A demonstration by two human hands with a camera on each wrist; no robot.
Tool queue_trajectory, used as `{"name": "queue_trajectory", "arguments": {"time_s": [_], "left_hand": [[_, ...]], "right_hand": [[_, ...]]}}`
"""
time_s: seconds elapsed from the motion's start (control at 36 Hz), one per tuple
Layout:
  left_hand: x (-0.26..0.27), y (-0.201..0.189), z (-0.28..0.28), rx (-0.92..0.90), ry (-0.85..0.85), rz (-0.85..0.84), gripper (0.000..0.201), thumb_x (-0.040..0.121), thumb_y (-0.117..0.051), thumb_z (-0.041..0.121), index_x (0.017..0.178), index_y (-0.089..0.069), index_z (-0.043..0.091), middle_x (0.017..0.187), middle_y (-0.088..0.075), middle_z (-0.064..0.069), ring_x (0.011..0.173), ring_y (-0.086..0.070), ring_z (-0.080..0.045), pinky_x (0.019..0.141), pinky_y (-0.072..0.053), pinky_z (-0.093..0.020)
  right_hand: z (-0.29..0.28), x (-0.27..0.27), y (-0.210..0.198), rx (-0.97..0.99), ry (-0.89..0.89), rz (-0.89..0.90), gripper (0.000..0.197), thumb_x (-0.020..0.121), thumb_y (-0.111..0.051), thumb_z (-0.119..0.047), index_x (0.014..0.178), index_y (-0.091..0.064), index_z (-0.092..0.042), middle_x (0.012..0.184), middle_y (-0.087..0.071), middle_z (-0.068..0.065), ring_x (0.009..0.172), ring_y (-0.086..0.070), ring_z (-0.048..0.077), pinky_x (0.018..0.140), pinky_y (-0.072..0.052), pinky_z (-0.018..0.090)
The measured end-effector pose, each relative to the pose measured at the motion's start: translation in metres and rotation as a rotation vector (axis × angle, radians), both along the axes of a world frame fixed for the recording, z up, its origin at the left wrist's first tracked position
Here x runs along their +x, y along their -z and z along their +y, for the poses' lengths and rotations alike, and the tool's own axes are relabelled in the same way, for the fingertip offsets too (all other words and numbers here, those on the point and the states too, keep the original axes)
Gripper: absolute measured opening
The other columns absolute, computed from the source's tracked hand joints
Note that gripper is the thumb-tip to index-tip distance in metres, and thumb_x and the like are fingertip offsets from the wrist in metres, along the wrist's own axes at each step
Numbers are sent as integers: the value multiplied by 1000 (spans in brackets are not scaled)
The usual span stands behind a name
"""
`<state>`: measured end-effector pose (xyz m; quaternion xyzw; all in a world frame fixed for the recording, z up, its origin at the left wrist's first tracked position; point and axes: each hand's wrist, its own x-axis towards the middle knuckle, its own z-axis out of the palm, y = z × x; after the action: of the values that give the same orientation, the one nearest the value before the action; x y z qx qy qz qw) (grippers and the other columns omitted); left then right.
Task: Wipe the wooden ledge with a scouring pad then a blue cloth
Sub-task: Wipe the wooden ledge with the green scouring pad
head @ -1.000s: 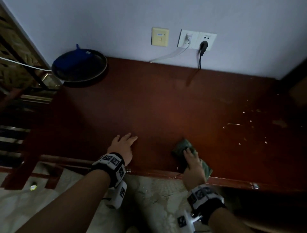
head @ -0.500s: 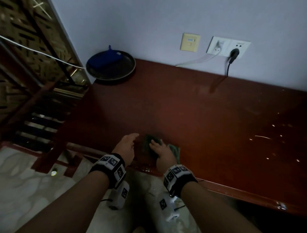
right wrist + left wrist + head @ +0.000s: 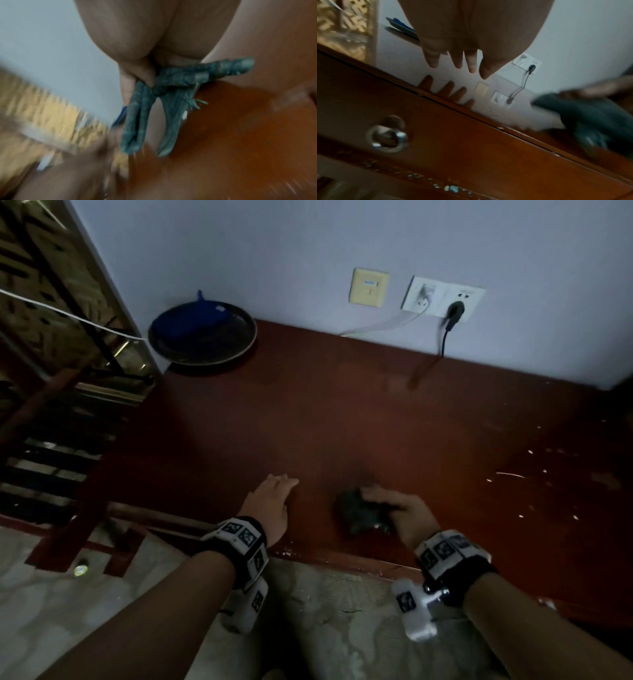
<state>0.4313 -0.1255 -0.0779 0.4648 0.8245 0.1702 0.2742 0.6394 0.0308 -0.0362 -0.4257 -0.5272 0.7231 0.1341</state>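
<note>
Right hand (image 3: 407, 515) grip closed around crumpled scouring pad (image 3: 363, 513); left hand (image 3: 272, 503) flat, fingers spread on wooden ledge (image 3: 342, 422), lower centre; wall behind.

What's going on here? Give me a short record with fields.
Surface: wooden ledge, pale specks at its right
Right hand: holds crumpled green scouring pad on the ledge
Left hand: flat on the ledge, fingers straight
Blue cloth: in a dark dish, far left corner
Wall: sockets, black plug
</note>
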Motion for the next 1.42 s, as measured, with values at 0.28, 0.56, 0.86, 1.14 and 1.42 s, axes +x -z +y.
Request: {"name": "queue_trajectory", "arguments": {"time_s": [0.28, 0.56, 0.86, 1.14, 1.42], "left_hand": [[22, -7, 27, -150, 72, 37, 62, 100, -38, 10, 152, -16, 36, 163, -4, 9, 150, 1, -15, 120, -10, -53], [42, -7, 46, -194, 159, 46, 61, 102, -36, 12, 152, -15, 37, 163, 1, 13, 150, 6, -15, 119, -8, -56], [56, -10, 69, -223, 173, 113, 60, 102, -37, 15, 152, -15, 39, 162, 0, 15, 150, 6, -14, 118, -6, -60], [61, -14, 109, -281, 193, 125, 65, 102, -43, 22, 152, -7, 42, 162, 6, 14, 149, 10, -15, 117, -6, -61], [48, -21, 174, -288, 126, 124, 64, 102, -40, 21, 152, -7, 43, 162, 7, 14, 149, 9, -16, 117, -9, -62]], "right_hand": [[19, 23, 35, 666, -161, -649, 73, 81, -34, 13, 144, -38, -24, 154, -21, -9, 146, -5, 16, 119, -3, 31], [-36, 54, 59, 872, -760, -309, 62, 88, -46, 5, 144, -34, -16, 154, -23, -4, 146, -9, 18, 120, -8, 38], [50, 68, 56, 774, -438, -366, 55, 86, -40, 18, 129, -55, -13, 143, -41, -3, 141, -27, 17, 109, -11, 12], [107, 38, 56, 739, -248, -471, 68, 83, -32, 19, 138, -46, -19, 152, -31, -4, 146, -7, 21, 117, -7, 25], [89, 30, 36, 1005, -1229, -530, 73, 91, -40, 3, 150, -15, -30, 158, 1, -10, 142, 17, 22, 117, 2, 51]]}}
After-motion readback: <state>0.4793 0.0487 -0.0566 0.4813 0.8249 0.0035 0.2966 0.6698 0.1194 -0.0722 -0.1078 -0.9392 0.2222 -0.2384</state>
